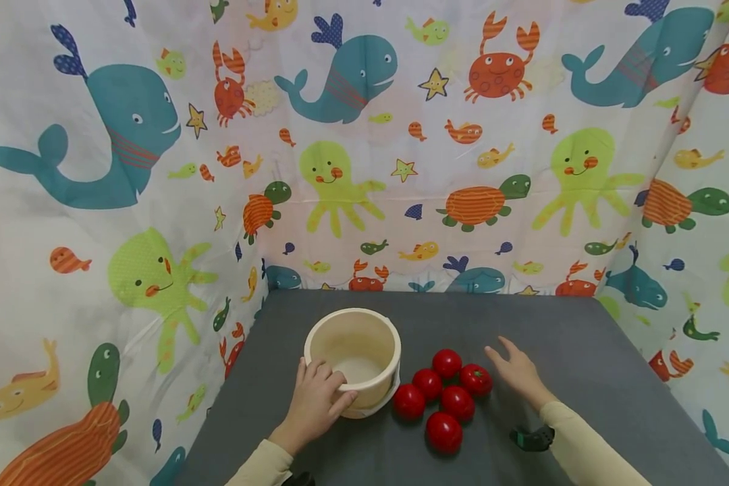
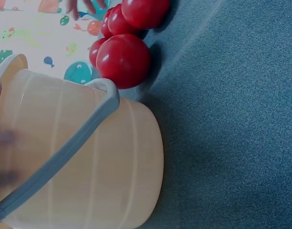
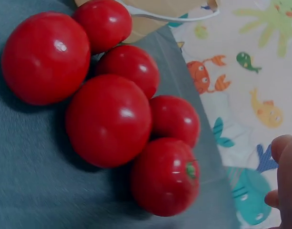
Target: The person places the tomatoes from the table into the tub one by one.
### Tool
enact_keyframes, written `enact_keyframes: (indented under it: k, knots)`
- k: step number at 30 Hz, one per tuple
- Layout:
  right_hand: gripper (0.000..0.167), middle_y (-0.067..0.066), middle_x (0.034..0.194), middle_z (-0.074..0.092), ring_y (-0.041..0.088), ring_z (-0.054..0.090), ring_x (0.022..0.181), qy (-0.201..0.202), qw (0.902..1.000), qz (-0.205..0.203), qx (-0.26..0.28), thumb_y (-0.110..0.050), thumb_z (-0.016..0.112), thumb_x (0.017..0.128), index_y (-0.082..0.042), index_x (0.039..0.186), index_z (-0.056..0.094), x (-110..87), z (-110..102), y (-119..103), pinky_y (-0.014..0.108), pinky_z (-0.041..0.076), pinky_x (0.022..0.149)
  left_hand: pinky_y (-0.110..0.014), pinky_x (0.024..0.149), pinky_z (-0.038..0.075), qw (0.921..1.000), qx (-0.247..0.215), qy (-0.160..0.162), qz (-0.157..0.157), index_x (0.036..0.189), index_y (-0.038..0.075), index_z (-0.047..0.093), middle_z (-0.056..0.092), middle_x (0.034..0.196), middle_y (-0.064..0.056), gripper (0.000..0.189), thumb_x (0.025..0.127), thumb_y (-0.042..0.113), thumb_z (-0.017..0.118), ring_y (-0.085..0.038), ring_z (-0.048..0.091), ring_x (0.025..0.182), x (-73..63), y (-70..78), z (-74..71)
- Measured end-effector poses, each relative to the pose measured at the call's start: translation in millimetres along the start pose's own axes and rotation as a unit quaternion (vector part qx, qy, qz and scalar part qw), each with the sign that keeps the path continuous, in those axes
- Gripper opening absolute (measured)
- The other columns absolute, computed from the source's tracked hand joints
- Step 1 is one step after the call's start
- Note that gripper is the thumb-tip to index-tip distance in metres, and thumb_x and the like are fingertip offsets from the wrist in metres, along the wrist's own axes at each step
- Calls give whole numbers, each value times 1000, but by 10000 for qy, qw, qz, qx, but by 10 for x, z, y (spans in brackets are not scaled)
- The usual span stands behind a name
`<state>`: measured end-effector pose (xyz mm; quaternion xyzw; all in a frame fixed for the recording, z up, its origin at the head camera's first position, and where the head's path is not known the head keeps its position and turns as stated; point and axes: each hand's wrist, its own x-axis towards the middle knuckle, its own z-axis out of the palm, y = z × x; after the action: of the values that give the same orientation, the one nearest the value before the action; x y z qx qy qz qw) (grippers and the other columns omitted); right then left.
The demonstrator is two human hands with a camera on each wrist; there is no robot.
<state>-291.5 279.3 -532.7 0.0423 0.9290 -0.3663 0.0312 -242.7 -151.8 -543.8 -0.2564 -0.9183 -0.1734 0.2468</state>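
A cream bucket (image 1: pixel 373 391) stands upright on the dark table, its inside bare where it shows. My left hand (image 1: pixel 317 403) grips its near-left rim, fingers over the edge. A pale grey handle (image 2: pixel 60 155) hangs down along the bucket's outside. Several glossy red tomatoes (image 1: pixel 457 403) lie in a cluster just right of the bucket. One tomato (image 3: pixel 167 176) shows a green stem spot. To the right of the cluster, my right hand (image 1: pixel 519 371) hovers with fingers extended and holds nothing. Only part of that hand appears at the right edge of the right wrist view.
The dark grey table (image 1: pixel 559 337) reaches back to a white curtain (image 1: pixel 370 256) printed with sea animals, which also closes off both sides. A dark wrist strap (image 1: pixel 531 439) sits at the right sleeve.
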Motion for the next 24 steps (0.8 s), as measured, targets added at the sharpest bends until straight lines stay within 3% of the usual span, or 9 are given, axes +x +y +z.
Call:
enact_keyframes:
  k: [4,9,15,18,24]
  knots:
    - [74,40,161,30,58,40,144,-135,9987,245,419,-46,43,112,10,159,29,-6,146,76,68,42,112,-86,105,32,9999,-68,72,31,88,17,64,60,93,-6,29,92,44,75,-42,58,118,-4,0,2]
    - [73,43,154,40,55,53,133,-138,9927,454,1107,-45,48,110,7,159,33,-9,337,176,53,62,87,-87,104,32,9998,-90,128,88,87,17,63,60,93,-6,29,93,43,75,-42,58,117,4,0,-3]
    - [67,43,146,48,53,60,123,135,9854,594,1591,-37,58,107,5,155,41,-2,543,230,43,64,73,-86,103,34,9997,-72,194,106,86,17,63,59,91,-5,29,92,43,75,-39,58,116,-5,0,8]
    - [62,40,141,55,49,62,119,361,9847,541,1618,-33,62,105,6,150,48,23,615,227,39,63,74,-85,104,34,9997,-50,217,83,86,18,62,58,90,-4,29,91,43,76,-37,57,115,-7,-4,15]
    - [52,32,133,66,45,63,120,666,9881,357,1343,-30,66,103,6,141,60,40,680,154,48,55,97,-85,104,34,9997,-36,218,43,86,18,63,58,91,-4,28,92,43,75,-37,57,116,-5,-12,27]
